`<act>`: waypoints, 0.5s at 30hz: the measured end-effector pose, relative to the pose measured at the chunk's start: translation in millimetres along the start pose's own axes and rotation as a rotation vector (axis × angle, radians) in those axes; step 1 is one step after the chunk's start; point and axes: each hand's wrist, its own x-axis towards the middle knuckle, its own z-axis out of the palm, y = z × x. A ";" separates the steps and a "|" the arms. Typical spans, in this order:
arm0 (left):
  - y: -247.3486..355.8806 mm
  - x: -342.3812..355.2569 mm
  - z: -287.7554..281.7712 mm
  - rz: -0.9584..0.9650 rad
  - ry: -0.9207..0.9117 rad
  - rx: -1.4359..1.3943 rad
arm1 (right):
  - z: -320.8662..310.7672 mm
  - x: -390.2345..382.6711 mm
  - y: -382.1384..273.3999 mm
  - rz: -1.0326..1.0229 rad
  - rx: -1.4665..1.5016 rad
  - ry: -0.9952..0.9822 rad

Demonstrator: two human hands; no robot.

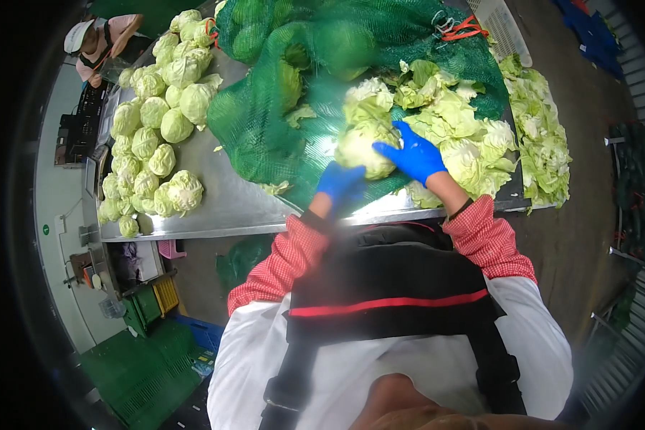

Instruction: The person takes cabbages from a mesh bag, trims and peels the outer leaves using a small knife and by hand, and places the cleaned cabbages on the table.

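A pale green cabbage [369, 147] with loose outer leaves lies on green netting at the near side of the metal table. My right hand [419, 154], in a blue glove, grips its right side, thumb and fingers apart on the leaves. At the lower left of that cabbage is my left hand [342, 180], also blue-gloved; its fingers are blurred, so their hold cannot be made out. A green mesh sack [265, 122] with more cabbages in it spreads just beyond and to the left. Stripped leaves [466, 136] are heaped beside my right hand.
Many trimmed cabbages [150, 136] are piled along the left of the metal table [244, 208]. More leaves [541, 136] fill a spot past the table's right edge, near a white crate [505, 32]. Another person [100, 43] is at the far left.
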 end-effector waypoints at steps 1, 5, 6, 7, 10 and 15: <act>6.6 -12.4 5.8 0.336 0.108 0.221 | 6.5 2.7 7.9 -0.072 -0.056 0.038; 31.1 7.8 -4.2 1.063 0.234 0.817 | -0.7 10.5 16.6 -0.203 -0.040 -0.005; 28.0 22.9 -6.6 1.061 0.236 0.819 | -2.3 8.5 12.7 -0.204 -0.037 -0.007; 26.9 36.6 -6.7 1.084 0.124 0.824 | -3.6 6.6 10.6 -0.228 -0.065 0.012; 36.3 48.9 -3.6 1.041 -0.040 0.847 | -10.6 4.0 11.4 -0.149 -0.134 -0.003; 42.8 55.2 4.7 1.027 -0.079 0.792 | -7.3 8.3 32.3 -0.069 -0.081 0.023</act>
